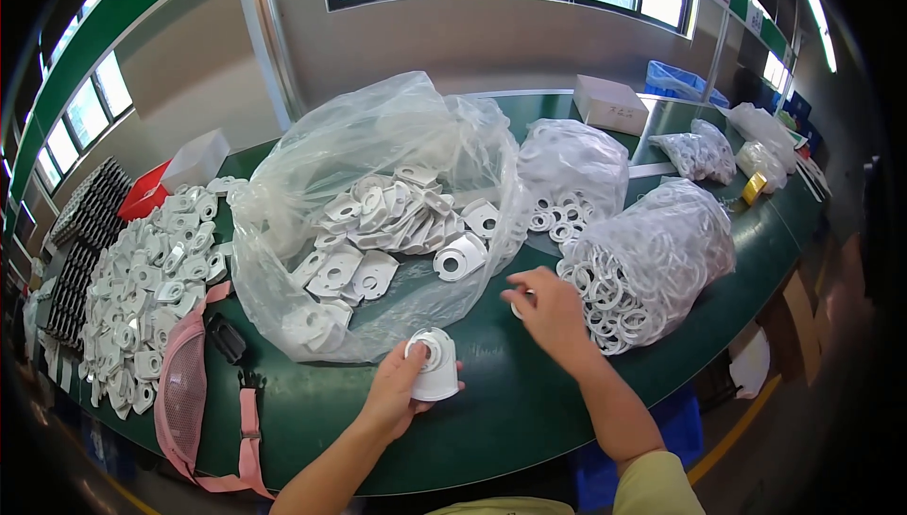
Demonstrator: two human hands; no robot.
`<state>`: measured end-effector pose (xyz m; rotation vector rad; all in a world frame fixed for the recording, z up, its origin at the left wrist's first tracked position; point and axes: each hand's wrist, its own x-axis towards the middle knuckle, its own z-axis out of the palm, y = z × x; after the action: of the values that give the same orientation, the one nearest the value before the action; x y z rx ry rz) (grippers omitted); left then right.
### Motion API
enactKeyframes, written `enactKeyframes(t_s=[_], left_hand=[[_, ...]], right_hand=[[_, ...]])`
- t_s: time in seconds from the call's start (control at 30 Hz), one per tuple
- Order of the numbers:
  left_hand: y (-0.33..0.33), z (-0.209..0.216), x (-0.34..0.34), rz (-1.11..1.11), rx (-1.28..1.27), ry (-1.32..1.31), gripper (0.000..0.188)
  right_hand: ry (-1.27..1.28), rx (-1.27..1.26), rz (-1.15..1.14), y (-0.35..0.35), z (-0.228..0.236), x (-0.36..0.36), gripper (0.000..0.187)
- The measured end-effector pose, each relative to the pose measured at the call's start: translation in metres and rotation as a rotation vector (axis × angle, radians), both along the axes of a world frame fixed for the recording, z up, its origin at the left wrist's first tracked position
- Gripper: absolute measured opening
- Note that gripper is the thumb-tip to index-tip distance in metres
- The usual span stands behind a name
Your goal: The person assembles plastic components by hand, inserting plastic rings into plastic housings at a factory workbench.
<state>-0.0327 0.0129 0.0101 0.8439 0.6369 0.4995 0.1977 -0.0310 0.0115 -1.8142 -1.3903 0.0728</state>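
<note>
My left hand [389, 387] is closed around a white plastic housing [436, 383], rounded at the top with a round opening, held over the table's near side. My thumb presses at the opening's edge. Right of it, my right hand [556, 315] hovers over the table with fingers bent, pinching a small white ring [517, 308] that is mostly hidden. Beside that hand a clear bag [675, 241] lies open, with several white rings [614, 307] spilling from its mouth. A large clear plastic bag [378, 123] ahead of my hands holds a heap of similar white housings [402, 217].
On the left of the green table [491, 449] are a pile of white parts [142, 298], a pink waist bag [182, 387] and a black clip-like object [225, 337]. Another ring bag [573, 161], a box [610, 104] and yellow tape [754, 188] stand behind and right.
</note>
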Motion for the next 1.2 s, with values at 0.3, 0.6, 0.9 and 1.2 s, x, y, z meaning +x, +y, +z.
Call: enactKeyframes(t_s=[0.3,0.6,0.9,1.2], left_hand=[[0.003,-0.003,0.004,0.050,-0.028,0.000,0.029],[-0.004,-0.017,0.005,-0.158,0.201,0.088,0.049],[-0.005,-0.018,0.003,-0.215,0.136,0.035,0.049],[-0.011,-0.003,0.005,-0.095,0.197,0.084,0.045]], right_hand=[[-0.289,-0.165,-0.086,-0.004,-0.004,0.016,0.020],[0.069,0.147,0.636,0.000,0.003,-0.034,0.013],[-0.143,0.135,0.647,-0.003,0.003,-0.041,0.018],[-0.129,0.279,0.558,-0.003,-0.003,-0.049,0.018]])
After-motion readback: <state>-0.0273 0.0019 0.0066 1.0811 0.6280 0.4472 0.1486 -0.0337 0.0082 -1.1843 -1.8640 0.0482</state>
